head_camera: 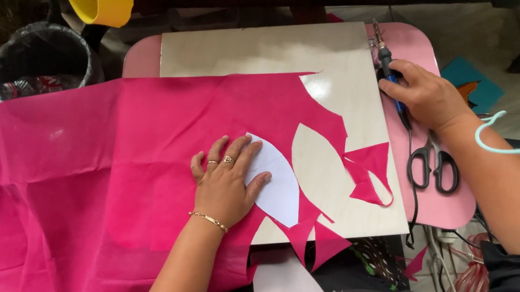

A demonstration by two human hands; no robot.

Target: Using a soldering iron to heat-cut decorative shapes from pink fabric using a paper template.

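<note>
Small pink table (410, 41) with rounded corners carried the work. Pale board (259, 50) lay flat on it, covering most of top, under left hand (228, 185). Black-handled scissors (434, 168) lay on bare pink strip just below right hand (428, 97). Blue-handled corded tool (387, 65) lay on same strip under right hand, tip pointing away, black cord (411, 178) trailing past scissors toward near edge.

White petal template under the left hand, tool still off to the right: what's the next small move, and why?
Probably bring the blue-handled hot tool from the pink table's edge to the white template's rim. The left hand already pins that template flat on the pink fabric, and the right hand has its grip on the tool, away from the cloth.
</note>
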